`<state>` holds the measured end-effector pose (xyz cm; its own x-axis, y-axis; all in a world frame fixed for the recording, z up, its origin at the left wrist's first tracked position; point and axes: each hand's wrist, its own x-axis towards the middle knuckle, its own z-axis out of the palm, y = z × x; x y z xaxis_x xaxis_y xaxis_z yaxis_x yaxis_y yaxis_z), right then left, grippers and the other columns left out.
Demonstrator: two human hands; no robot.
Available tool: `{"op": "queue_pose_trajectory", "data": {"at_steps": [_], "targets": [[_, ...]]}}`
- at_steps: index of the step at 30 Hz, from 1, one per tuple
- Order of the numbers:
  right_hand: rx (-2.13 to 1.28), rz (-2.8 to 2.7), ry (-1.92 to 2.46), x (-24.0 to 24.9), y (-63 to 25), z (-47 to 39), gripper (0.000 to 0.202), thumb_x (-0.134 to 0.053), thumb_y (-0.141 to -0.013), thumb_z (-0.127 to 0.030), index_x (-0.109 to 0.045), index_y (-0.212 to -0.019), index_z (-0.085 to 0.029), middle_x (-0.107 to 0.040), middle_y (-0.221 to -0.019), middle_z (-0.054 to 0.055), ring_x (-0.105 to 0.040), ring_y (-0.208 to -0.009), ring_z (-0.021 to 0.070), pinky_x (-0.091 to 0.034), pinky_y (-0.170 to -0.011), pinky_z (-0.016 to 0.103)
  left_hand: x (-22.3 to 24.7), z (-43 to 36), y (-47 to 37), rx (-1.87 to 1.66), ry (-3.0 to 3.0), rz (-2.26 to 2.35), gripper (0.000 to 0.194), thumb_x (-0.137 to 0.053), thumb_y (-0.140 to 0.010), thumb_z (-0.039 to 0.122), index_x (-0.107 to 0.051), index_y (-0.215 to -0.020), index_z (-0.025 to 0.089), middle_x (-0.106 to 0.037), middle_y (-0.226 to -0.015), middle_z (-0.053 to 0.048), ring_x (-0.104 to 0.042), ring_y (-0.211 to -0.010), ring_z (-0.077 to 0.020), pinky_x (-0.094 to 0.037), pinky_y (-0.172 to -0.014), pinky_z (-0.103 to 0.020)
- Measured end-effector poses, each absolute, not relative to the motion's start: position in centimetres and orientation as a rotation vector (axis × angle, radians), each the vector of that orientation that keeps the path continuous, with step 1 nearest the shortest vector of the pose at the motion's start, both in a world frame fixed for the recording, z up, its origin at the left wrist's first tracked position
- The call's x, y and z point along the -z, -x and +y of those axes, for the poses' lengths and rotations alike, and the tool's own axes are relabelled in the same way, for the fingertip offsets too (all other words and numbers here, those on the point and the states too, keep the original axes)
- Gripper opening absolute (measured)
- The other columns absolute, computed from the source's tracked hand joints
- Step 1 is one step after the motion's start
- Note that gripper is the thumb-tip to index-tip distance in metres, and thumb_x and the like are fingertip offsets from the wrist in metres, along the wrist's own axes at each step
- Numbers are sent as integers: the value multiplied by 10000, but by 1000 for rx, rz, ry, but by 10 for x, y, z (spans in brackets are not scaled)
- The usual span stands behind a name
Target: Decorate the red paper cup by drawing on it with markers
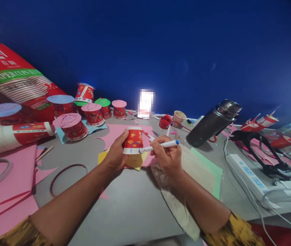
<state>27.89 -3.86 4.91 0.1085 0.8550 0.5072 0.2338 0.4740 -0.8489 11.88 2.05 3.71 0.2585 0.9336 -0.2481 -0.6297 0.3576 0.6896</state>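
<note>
My left hand (pixel 117 149) is closed around the side of a red and white paper cup (pixel 134 139), which has yellow stars and cloud shapes printed on it. Between the fingers and thumb of my right hand (pixel 168 155) is a white marker (pixel 160 146) with a blue end. Its tip meets the cup's white band, where small blue marks show. Below the cup lie a yellow paper piece (pixel 137 162) and pink paper (pixel 113 131). A pale cloth or bag (pixel 186 191) lies under my right forearm.
Several cups with paper discs on top, such as a pink-topped cup (pixel 73 131), stand at the left beside stacked paper cups (pixel 4 138). A dark flask (pixel 213 123) leans at the right, near a power strip (pixel 249 174) with cables. A bright, blurred screen (pixel 146 102) stands against the blue wall.
</note>
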Motion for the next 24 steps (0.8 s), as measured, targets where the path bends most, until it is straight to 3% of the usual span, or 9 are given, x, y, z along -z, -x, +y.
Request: {"op": "queue_pose_trajectory", "data": {"at_steps": [5, 10, 16, 24], "targets": [[-598, -1442, 978, -44, -280, -37, 251, -689, -1008, -435, -731, -888, -218, -755, -747, 24, -689, -645, 155, -495, -563, 272, -34, 21, -119, -1134, -517, 698, 305, -738, -972, 405, -730, -1034, 106, -803, -915, -102, -768, -750, -214, -620, -737, -311], [-614, -1409, 1005, -47, -281, -37, 260, -698, -982, -451, -723, -875, -216, -752, -708, 23, -675, -615, 153, -493, -553, 271, -34, 22, -117, -1121, -523, 700, 304, -740, -968, 405, -731, -1070, 119, -795, -880, -88, -760, -718, -225, -623, -706, -336], [-641, -1348, 1029, -51, -281, -34, 216, -703, -935, -375, -702, -791, -214, -701, -644, 0, -635, -563, 136, -483, -546, 260, -33, 24, -116, -1128, -527, 758, 309, -617, -1050, 409, -727, -1054, 120, -789, -845, -94, -755, -687, -216, -631, -669, -327], [-665, -1251, 1032, -47, -284, -29, 181, -758, -881, -399, -753, -899, -219, -761, -764, 23, -742, -678, 181, -573, -617, 284, -30, 25, -115, -1097, -513, 763, 354, -598, -1066, 429, -718, -1134, 104, -808, -896, -124, -784, -718, -229, -668, -718, -354]]}}
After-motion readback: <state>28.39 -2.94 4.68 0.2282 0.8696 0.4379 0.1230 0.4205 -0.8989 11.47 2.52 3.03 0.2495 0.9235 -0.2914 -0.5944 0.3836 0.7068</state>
